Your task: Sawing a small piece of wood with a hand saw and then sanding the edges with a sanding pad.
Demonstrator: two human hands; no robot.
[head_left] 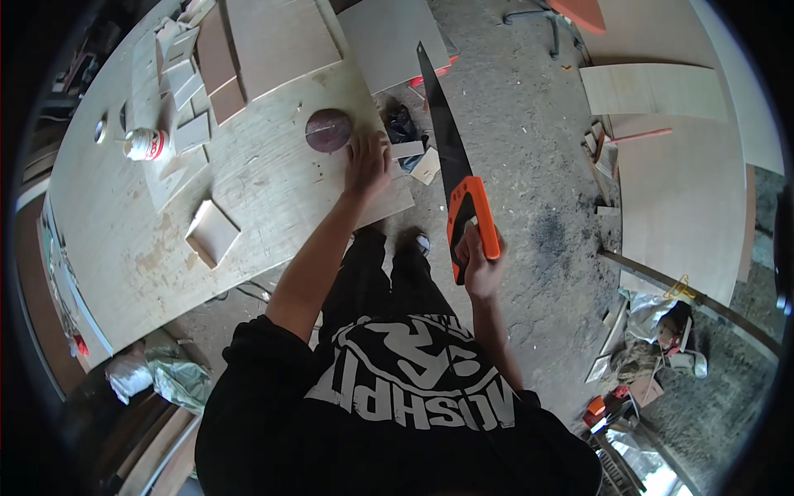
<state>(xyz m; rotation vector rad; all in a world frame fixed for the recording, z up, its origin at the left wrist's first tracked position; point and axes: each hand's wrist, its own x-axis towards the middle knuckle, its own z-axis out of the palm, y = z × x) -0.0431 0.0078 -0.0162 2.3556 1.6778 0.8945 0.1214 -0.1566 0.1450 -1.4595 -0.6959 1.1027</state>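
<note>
My right hand [482, 263] is wrapped round the orange and black handle of a hand saw [453, 157]. The long dark blade points away from me, beside the table's right edge and over the floor. At that edge, my left hand [369, 164] rests with its fingers bent down on a short pale wood strip [406, 150]. One end of the strip sticks out past the tabletop; the rest is hidden under the hand. The blade is apart from the strip. Just left of my fingers lies a dark reddish-brown round disc [328, 131].
The pale worktable [273, 198] bears a small wooden tray-like piece [213, 234], a white bottle [146, 145] and several cut boards. A black bag [402, 124] and a wood offcut [426, 166] lie beyond the strip. Large panels [674, 190] stand at the right.
</note>
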